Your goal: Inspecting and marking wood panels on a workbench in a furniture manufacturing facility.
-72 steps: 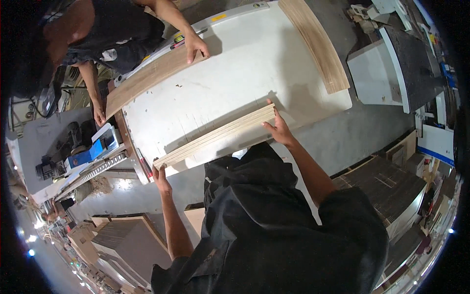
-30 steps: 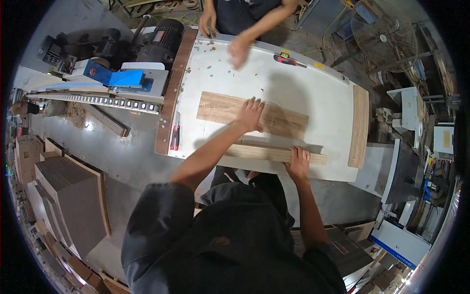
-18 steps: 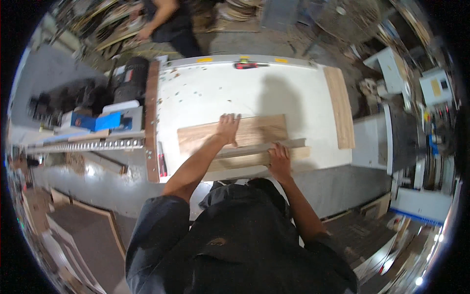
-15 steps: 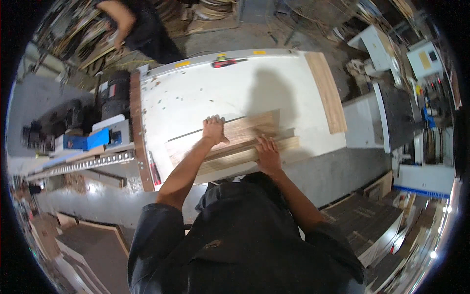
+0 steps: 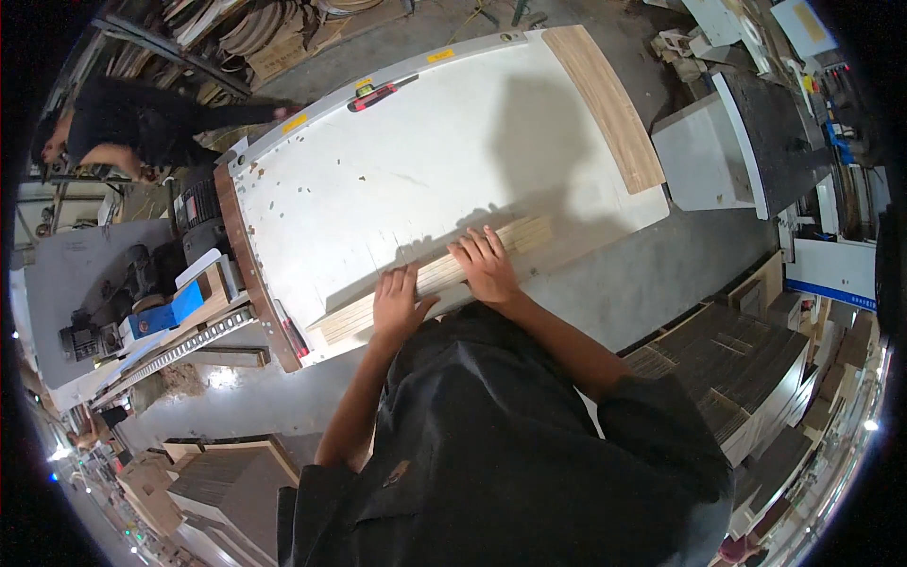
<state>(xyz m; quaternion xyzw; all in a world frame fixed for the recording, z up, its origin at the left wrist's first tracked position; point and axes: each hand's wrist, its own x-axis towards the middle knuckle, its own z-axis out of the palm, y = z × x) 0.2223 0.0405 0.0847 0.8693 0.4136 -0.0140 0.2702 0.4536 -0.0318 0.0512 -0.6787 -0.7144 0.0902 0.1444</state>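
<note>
A narrow bundle of light wooden boards (image 5: 351, 319) stands with its striped edges upward along the near side of a white worktable (image 5: 425, 156). My left hand (image 5: 395, 304) is closed over its left part, fingers across the top and thumb on the near side. Farther right, my right hand (image 5: 486, 266) grips the same boards, fingers bent over the upper edges; its thumb is hidden. A wide wood-grain panel (image 5: 605, 109) lies flat at the table's right end.
A red-and-black hand tool (image 5: 373, 97) rests by the metal strip (image 5: 515, 38) at the far edge. Another red-handled tool (image 5: 291, 331) lies at the left corner, near a machine with dark motors (image 5: 137, 283). Beyond it a person (image 5: 142, 123) bends down. Cabinet boxes (image 5: 704, 156) stand at right.
The boards, earlier spread with wood-grain faces showing, are now gathered upright into a narrow bundle nearer me. Both hands have drawn closer together. The view has shifted, and the other person bends lower.
</note>
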